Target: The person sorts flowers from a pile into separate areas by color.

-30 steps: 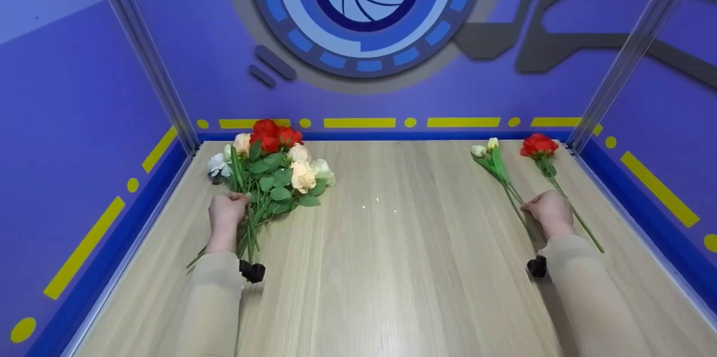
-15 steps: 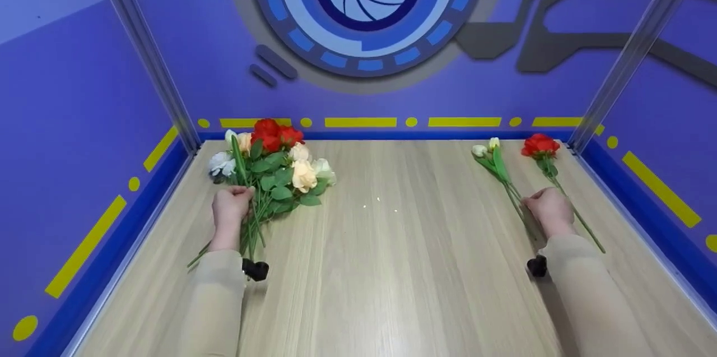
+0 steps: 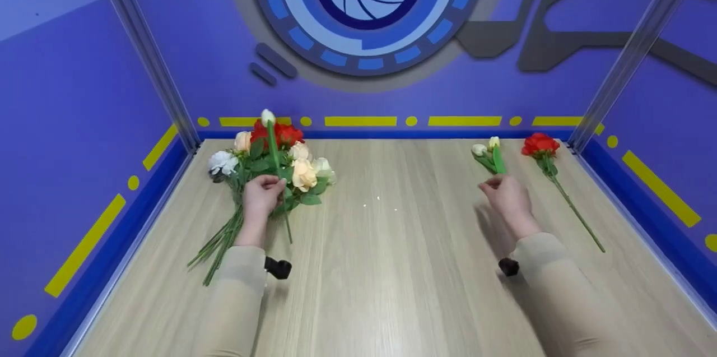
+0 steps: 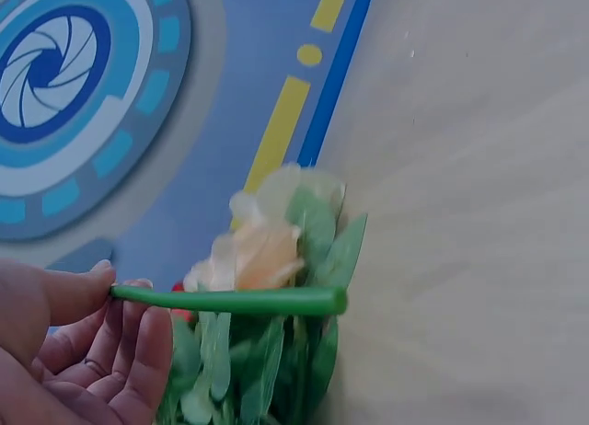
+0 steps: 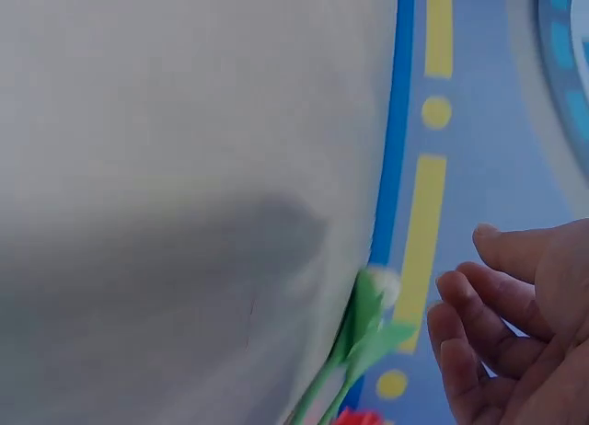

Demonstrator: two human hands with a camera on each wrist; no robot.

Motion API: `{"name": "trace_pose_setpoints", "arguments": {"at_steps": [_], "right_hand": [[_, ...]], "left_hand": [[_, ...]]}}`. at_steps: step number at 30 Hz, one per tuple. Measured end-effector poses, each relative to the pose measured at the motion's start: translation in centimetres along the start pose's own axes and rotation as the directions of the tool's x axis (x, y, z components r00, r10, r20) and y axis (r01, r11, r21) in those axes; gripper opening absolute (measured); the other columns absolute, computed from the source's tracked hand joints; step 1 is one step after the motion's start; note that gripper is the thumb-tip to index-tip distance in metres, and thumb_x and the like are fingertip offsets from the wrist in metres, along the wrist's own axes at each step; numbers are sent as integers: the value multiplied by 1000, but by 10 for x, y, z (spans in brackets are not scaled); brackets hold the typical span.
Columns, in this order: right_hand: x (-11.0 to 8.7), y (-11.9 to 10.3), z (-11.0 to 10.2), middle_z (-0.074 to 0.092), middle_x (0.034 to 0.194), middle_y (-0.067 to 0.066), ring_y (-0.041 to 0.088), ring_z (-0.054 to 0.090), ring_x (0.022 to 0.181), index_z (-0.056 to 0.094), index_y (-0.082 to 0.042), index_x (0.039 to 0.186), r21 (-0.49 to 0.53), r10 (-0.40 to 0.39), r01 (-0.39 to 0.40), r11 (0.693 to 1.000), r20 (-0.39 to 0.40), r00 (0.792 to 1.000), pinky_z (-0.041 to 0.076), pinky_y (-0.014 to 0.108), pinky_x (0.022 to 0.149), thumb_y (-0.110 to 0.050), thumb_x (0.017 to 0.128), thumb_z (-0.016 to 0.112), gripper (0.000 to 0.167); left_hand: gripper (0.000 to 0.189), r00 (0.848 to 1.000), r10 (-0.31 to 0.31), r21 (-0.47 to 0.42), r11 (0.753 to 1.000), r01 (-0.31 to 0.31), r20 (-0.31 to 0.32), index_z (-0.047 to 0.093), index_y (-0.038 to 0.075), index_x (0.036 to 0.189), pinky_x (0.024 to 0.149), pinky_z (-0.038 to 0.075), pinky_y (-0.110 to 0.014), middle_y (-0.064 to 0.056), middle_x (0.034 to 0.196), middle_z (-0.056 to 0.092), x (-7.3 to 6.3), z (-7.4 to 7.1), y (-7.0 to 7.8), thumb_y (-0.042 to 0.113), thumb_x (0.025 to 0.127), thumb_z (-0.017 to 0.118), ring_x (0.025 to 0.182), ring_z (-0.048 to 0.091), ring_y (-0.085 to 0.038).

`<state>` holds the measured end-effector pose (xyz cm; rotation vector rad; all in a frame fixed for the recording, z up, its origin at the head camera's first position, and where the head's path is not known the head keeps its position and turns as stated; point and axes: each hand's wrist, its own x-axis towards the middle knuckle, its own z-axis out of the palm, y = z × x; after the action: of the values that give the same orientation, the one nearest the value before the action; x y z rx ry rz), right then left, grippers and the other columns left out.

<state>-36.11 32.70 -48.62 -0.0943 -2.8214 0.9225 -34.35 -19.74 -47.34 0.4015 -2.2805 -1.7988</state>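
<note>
My left hand [image 3: 261, 199] pinches the green stem of a white tulip [image 3: 273, 141] between thumb and fingers, lifted over a heap of flowers. Its stem [image 4: 230, 302] crosses the left wrist view, cut end to the right. Under it lie red flowers [image 3: 290, 134], peach roses [image 3: 304, 175] and a pale bluish-white flower [image 3: 223, 162]. My right hand [image 3: 508, 203] hovers above the table, thumb apart from loosely bent fingers, holding nothing. Beyond it lie white tulips [image 3: 497, 162], their stems hidden by the hand in the head view; they also show low in the right wrist view.
A single red flower [image 3: 540, 145] with a long stem lies at the table's right. Several bare stems [image 3: 215, 242] of the heap point toward the near left. Blue-purple panels [image 3: 364, 105] wall the wooden table [image 3: 392, 267]. Small pale specks dot its middle.
My left hand has drawn the white tulip up out of the heap and to the right. My right hand has risen and moved left from the tulip stems, which stay on the table.
</note>
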Motion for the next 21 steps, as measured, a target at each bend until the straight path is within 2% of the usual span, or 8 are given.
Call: {"name": "trace_pose_setpoints", "arguments": {"at_steps": [4,8,11,15,21], "right_hand": [[-8,-28,22,76,102,18,29,70,89,76,-2,107,36,-102,102,994,-3,995,56,40,77,-23,100,67,24],[-17,-57,42,77,97,14,25,69,85,77,-4,101,89,-160,157,984,24,987,54,36,74,-20,99,69,18],[-28,-79,56,77,95,11,20,68,82,78,-6,99,130,-164,153,980,77,983,53,32,71,-18,98,70,15],[-43,-105,72,76,89,8,18,68,79,78,-6,97,218,-178,144,965,143,974,53,27,66,-15,98,71,11],[-62,-131,95,78,84,12,17,72,70,77,0,95,398,-264,156,904,233,936,58,26,63,-13,97,71,15]], "left_hand": [[25,998,1,-63,998,2,60,67,-11,114,54,53,-18,-3,80,69,-7,20,6,7,97,70,56,61,-5],[23,993,15,-117,993,-1,118,69,-11,113,56,56,-20,-10,82,73,-17,42,14,4,96,70,58,64,-8],[21,985,24,-173,985,7,173,69,-12,111,56,57,-21,-14,82,74,-25,59,19,1,96,70,59,66,-10],[21,970,38,-203,979,12,240,68,-14,112,59,60,-23,-12,79,75,-35,82,23,-1,96,69,60,68,-9],[22,948,31,-212,976,39,316,68,-12,114,65,63,-27,-15,84,76,-48,116,25,1,96,69,64,71,-11]]}}
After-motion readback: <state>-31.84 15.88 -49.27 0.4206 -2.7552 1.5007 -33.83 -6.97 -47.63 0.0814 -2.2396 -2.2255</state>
